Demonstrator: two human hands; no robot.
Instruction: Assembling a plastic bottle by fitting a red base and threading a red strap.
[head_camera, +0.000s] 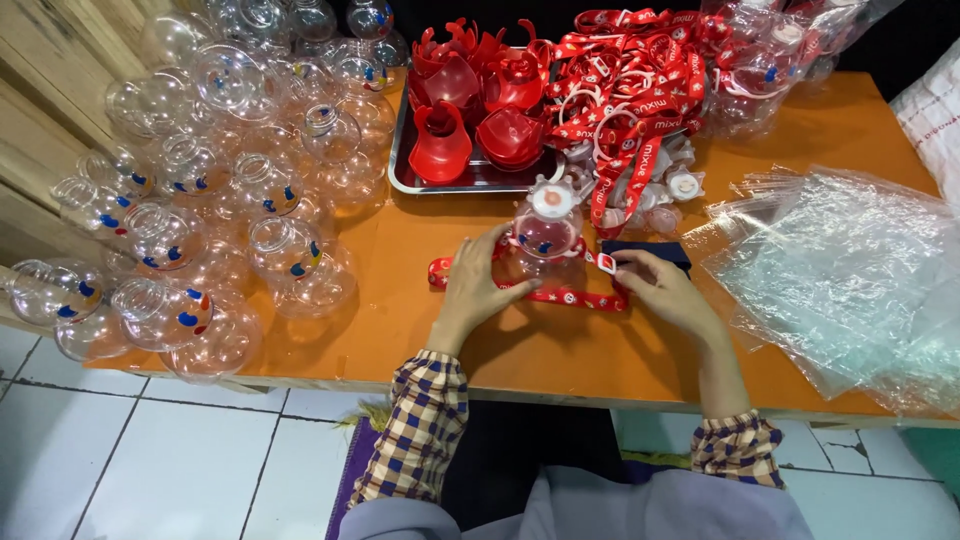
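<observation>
orange table (560, 360), centre: clear round bottle (545, 232) with white cap, red strap (560, 296) looped round its base. left hand (473, 285), fingers curled, touching bottle and strap at 9 o'clock. right hand (668, 292) pinching strap's white buckle (606, 263) at 3 o'clock. surrounding: clear bottles (220, 190) at 10 o'clock; tray (400, 150) of red cups at 12; strap pile (630, 90) at 1; plastic bags (850, 280) at 3.

Bare desk (560, 360) lies open near the front edge; clear globes (230, 200) crowd the left, plastic bags (850, 270) the right, a steel tray (400, 170) the far side.
</observation>
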